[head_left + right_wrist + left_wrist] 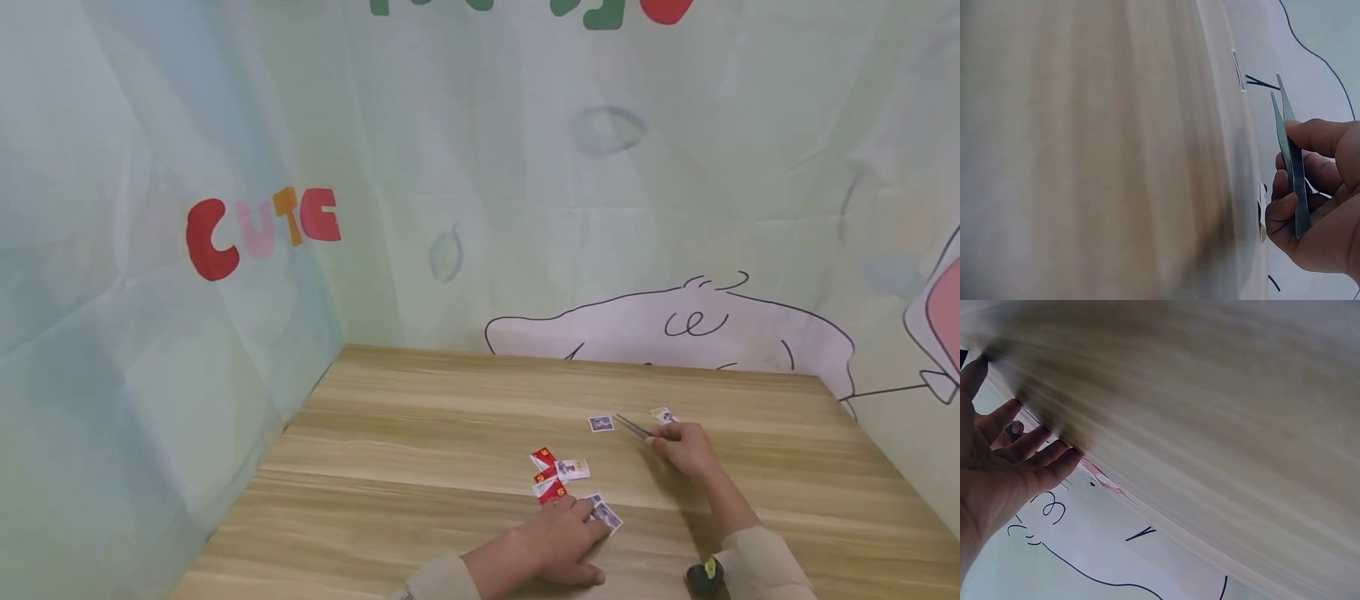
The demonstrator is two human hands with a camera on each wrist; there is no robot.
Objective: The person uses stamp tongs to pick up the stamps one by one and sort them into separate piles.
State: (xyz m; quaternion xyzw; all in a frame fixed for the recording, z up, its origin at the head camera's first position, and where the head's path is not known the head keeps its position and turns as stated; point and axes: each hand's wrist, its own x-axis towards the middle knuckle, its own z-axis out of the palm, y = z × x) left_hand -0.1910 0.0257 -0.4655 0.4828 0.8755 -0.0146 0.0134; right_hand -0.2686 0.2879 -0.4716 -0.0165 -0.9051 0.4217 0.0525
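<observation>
My right hand (686, 450) pinches metal tweezers (633, 427) between thumb and fingers. In the right wrist view the two tips of the tweezers (1297, 169) stand slightly apart. Just left of those tips lies a small stamp-like picture (601, 424) with a white border. A similar stamp (662, 413) is partly hidden behind the right hand. My left hand (558, 537) rests palm down, fingers extended, over the edge of white-bordered stamps (609, 515). Beyond its fingertips several red-and-white stamps (551, 490) overlap, beside a pale stamp (576, 469).
The wooden table (360, 467) reaches back to a pale fabric backdrop (465, 167) with cartoon drawings and coloured letters. A second fabric wall (97, 333) runs along the table's left side. A dark round object (703, 578) with a yellow-green mark is at the right sleeve.
</observation>
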